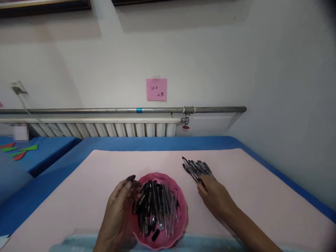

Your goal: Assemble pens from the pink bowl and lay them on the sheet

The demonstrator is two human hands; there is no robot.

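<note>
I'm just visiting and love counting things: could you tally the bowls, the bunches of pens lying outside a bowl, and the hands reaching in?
Pink bowl: 1
Bunch of pens outside the bowl: 1
Hands, left hand and right hand: 2
Total: 4
The pieces inside the bowl overlap too much to count.

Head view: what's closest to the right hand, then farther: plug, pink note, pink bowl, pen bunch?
1. Pen bunch: touching the right hand.
2. Pink bowl: left of it.
3. Pink note: wall ahead.
4. Plug: wall, far left.
</note>
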